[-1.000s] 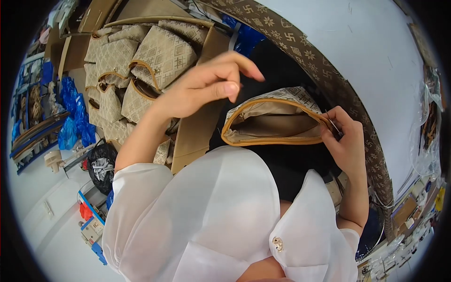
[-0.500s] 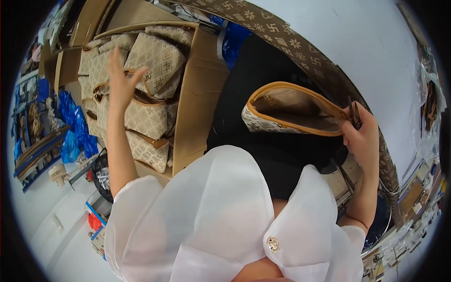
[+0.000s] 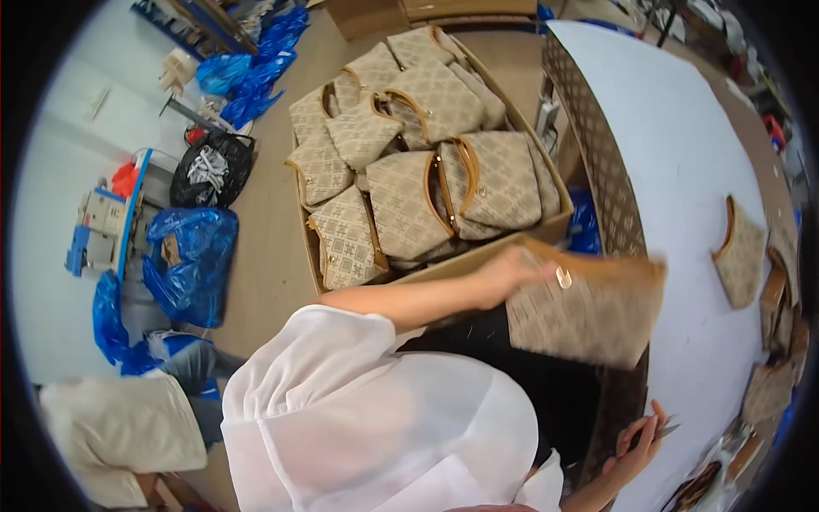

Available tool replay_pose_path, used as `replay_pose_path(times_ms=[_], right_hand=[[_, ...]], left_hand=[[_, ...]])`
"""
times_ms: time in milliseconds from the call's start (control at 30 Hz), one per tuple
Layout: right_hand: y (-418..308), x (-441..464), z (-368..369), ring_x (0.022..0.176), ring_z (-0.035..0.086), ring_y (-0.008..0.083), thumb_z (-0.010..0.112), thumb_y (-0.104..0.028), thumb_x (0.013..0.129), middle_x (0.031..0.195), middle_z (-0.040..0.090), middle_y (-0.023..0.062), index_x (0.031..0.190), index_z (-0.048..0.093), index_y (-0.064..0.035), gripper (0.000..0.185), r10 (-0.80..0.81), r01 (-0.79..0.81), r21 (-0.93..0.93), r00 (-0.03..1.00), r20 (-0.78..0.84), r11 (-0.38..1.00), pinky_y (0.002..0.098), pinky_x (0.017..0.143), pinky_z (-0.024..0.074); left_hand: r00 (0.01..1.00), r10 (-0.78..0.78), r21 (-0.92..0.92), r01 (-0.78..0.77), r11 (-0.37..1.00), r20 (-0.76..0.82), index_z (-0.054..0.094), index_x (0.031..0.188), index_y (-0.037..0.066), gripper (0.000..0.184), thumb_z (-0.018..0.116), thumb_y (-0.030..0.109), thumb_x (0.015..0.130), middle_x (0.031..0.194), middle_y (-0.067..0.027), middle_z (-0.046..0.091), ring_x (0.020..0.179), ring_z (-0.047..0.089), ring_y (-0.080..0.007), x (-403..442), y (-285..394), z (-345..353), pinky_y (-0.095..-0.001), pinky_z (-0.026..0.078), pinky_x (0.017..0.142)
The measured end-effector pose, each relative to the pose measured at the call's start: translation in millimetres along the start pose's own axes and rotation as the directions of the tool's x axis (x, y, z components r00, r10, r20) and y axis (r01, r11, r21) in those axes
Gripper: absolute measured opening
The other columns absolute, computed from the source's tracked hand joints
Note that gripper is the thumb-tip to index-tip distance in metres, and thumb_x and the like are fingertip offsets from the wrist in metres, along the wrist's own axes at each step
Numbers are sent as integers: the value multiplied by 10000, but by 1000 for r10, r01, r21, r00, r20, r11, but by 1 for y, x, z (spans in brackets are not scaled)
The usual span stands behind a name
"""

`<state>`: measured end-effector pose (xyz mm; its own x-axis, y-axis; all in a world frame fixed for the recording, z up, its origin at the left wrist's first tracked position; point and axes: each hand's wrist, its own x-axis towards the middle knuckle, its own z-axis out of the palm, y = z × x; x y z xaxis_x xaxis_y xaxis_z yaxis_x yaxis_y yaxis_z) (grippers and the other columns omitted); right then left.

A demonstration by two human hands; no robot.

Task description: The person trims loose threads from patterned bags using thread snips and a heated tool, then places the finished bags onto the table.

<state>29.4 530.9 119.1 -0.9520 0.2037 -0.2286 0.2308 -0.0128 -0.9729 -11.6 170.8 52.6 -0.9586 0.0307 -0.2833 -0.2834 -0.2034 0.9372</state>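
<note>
My left hand [image 3: 510, 275] is closed on the top edge of a beige patterned handbag [image 3: 589, 316] with tan trim and a small gold clasp. The bag hangs over my lap, beside the white table, and is smeared by motion. Low in the view, my right hand [image 3: 633, 450] is closed around small scissors [image 3: 669, 429], whose blades stick out over the table edge. Just beyond my left arm stands a cardboard box [image 3: 418, 275] packed with several similar handbags [image 3: 405, 205].
More bags [image 3: 739, 252] lie on the right part of the white table [image 3: 682, 154]. Blue plastic bags [image 3: 192, 264] and a black bin bag [image 3: 213, 166] stand on the floor at left. Another person in a light top [image 3: 128, 422] is at lower left.
My view has swung left toward the box. My left hand, empty before, now grips a handbag. My right hand no longer holds a bag, only the scissors.
</note>
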Motion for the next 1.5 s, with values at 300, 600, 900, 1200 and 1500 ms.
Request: replay_pose_path(times_ms=[300, 600, 900, 1200, 1500], right_hand=[[41, 20, 30, 398, 299, 36, 509, -147, 1021, 567, 447, -15, 1093, 601, -20, 173, 108, -93, -112, 985, 136, 989, 188, 366, 195], [4, 13, 114, 460, 387, 55, 554, -112, 1002, 629, 518, 6, 1101, 645, -7, 170, 216, -189, -161, 962, 168, 969, 205, 425, 286], [4, 1, 116, 446, 360, 48, 565, -108, 999, 619, 504, -5, 1131, 639, -18, 176, 288, -264, -250, 955, 65, 932, 198, 420, 265], [8, 10, 99, 523, 436, 34, 596, -151, 969, 650, 552, -17, 1054, 665, -25, 167, 355, -303, -251, 913, 200, 919, 201, 471, 320], [31, -1, 51, 565, 487, 50, 597, -197, 972, 659, 580, -28, 1053, 683, -62, 179, 317, -268, -193, 901, 298, 944, 222, 537, 384]], left_hand=[[8, 581, 436, -652, 620, -814, 583, 1195, -30, 437, 625, 345, 975, 1186, -140, 646, 1127, 592, -263, 45, 118, -297, -385, 435, 963], [-423, 795, 860, 66, 505, -435, 579, 1248, -25, 479, 669, 328, 938, 1160, -189, 665, 1019, 631, -288, 19, 123, -518, -397, 474, 890], [-408, 413, 14, 698, 716, -814, 519, 1375, 110, 503, 520, 394, 959, 1379, -185, 537, 1139, 591, -337, 32, -12, -566, -432, 501, 897], [416, 381, 552, 456, 698, -826, 709, 1140, 48, 488, 600, 463, 908, 1108, -190, 698, 1023, 655, -312, 51, 32, -633, -429, 519, 872], [216, 795, 786, -433, -442, 567, 597, 1288, 72, 398, 650, 55, 894, 1327, -168, 567, 1265, 508, -353, 299, 215, -116, -436, 412, 1050]])
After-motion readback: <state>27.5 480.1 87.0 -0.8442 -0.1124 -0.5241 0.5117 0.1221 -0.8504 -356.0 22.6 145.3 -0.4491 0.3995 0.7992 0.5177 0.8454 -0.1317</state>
